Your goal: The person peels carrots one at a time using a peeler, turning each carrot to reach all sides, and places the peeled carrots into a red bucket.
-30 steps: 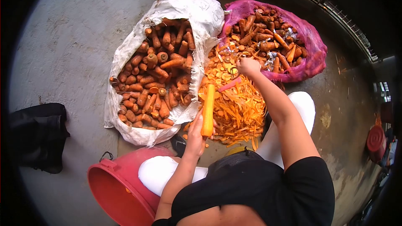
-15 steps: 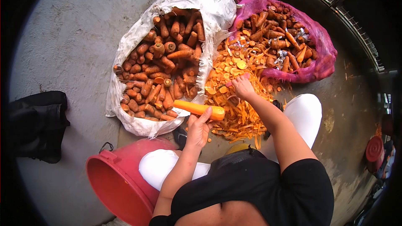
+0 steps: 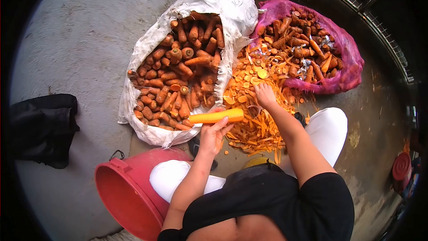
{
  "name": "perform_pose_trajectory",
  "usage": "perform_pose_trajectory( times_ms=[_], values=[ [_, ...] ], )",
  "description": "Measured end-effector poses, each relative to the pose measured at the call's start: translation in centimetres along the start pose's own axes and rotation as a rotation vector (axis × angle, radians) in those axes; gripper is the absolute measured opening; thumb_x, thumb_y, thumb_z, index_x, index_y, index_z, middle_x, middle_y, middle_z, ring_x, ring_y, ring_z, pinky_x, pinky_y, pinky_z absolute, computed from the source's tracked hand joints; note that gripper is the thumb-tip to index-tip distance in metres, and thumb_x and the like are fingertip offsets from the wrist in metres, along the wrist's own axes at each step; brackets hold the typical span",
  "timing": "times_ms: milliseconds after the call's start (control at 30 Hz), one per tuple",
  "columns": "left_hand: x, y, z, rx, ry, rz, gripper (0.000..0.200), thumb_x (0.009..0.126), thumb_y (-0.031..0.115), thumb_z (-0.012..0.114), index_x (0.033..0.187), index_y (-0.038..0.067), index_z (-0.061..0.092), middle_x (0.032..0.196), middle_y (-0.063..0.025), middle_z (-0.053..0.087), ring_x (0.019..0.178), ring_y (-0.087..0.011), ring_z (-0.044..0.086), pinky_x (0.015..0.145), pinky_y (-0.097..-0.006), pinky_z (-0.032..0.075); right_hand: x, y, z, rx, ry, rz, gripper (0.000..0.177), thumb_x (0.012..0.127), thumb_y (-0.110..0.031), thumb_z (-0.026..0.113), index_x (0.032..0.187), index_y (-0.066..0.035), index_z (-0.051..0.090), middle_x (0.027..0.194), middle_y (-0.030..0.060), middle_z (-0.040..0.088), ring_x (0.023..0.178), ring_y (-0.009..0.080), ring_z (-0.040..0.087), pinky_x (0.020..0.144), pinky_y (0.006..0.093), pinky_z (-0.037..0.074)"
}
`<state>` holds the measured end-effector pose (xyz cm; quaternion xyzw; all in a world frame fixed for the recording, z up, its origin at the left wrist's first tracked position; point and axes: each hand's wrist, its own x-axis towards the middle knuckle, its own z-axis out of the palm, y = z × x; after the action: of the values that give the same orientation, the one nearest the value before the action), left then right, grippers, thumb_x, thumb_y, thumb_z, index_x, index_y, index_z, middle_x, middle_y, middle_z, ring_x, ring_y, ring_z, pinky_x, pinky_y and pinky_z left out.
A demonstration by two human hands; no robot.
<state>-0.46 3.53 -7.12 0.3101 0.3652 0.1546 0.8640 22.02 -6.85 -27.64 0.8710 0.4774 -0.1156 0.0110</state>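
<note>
My left hand [image 3: 215, 135] is closed round the thick end of a peeled carrot [image 3: 217, 116], which lies nearly level just right of the white sack's opening. The carrot's surface is smooth and bright orange. My right hand [image 3: 266, 95] hovers over a heap of carrot peels and cut slices [image 3: 256, 129], apart from the carrot. Its fingers are curled, and whatever they grip is hidden. Unpeeled carrots [image 3: 171, 78] fill the open white sack [image 3: 129, 107] in front of my left hand.
A pink mesh sack [image 3: 354, 69] at the right holds more carrots and scraps. Beside my left leg a red bucket [image 3: 129, 178] lies tipped with its mouth outward. Dark cloth [image 3: 42, 129] rests on the floor at far left. Another red container [image 3: 401, 169] stands far right.
The view has shifted slightly. The peeled carrot has tilted closer to level in my left hand. A reddish piece showing at my right fingers before is no longer visible.
</note>
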Motion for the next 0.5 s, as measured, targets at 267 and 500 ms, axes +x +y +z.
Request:
perform_pose_trajectory(
  times_ms=[267, 500],
  values=[
    [-0.3, -0.2, 1.7, 0.065, -0.068, 0.112, 0.035, 0.084, 0.002, 0.065, 0.117, 0.005, 0.053, 0.114, -0.0065, 0.057, 0.103, -0.0153, 0.058, 0.088, -0.0274, 0.050, -0.9, -2.0, -9.2, 0.814, 0.309, 0.295, 0.027, 0.093, -0.026, 0.049, 0.107, -0.004, 0.045, 0.083, 0.0174, 0.059, 0.077, 0.0346, 0.060, 0.068, 0.0441, 0.045],
    [-1.9, -1.6, 2.0, 0.564, -0.058, 0.506, 0.033, 0.080, 0.005, 0.069, 0.111, 0.004, 0.056, 0.112, -0.0065, 0.052, 0.105, -0.0164, 0.054, 0.091, -0.0275, 0.044, -7.9, -5.2, -12.9, 1.881, -0.195, 0.324, 0.033, 0.097, -0.032, 0.045, 0.120, -0.009, 0.049, 0.087, 0.0095, 0.063, 0.065, 0.0161, 0.061, 0.054, 0.0282, 0.048]
  ],
)
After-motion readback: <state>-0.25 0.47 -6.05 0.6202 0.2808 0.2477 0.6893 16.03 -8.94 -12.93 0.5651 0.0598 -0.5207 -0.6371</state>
